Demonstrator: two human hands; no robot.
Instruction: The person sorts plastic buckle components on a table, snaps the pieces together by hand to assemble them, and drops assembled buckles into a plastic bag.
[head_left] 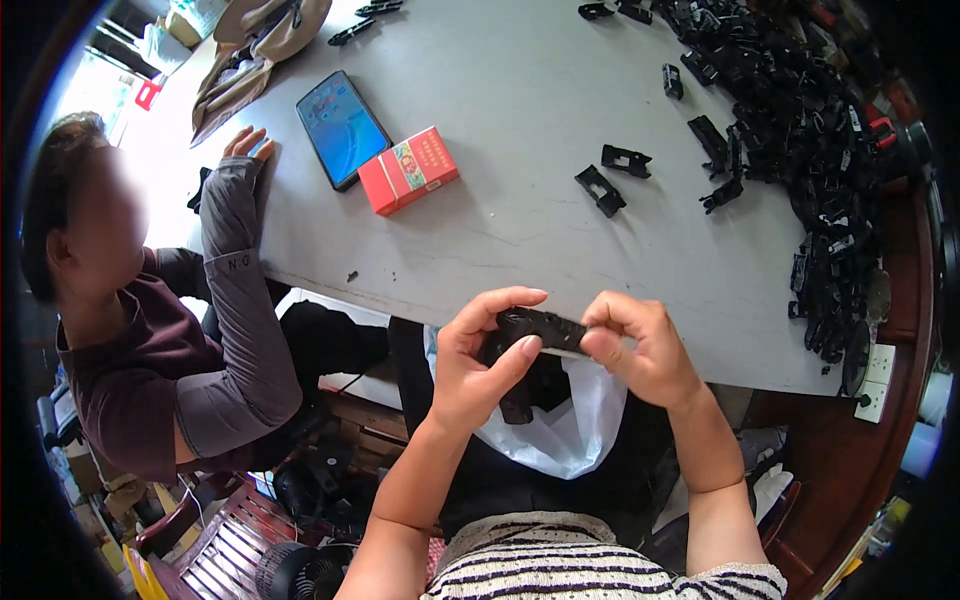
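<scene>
Between my hands, just off the near table edge, is a black plastic part (pixel 540 326), long and narrow. My left hand (pixel 470 360) grips its left end between thumb and fingers. My right hand (pixel 640 345) pinches the right end with thumb and bent forefinger. A thin pale strip shows along the part's lower edge by my right thumb; I cannot make out what it is. Below my hands a white plastic bag (pixel 585 425) rests open on my lap, with black pieces (pixel 516 405) in it, partly hidden by my left hand.
A big heap of black plastic parts (pixel 790 120) covers the table's right side. Two loose frames (pixel 600 190) (pixel 626 160) lie nearer the middle. A red box (pixel 410 172) touches a lit phone (pixel 343 130). At left sits another person (pixel 150 330), one forearm on the table.
</scene>
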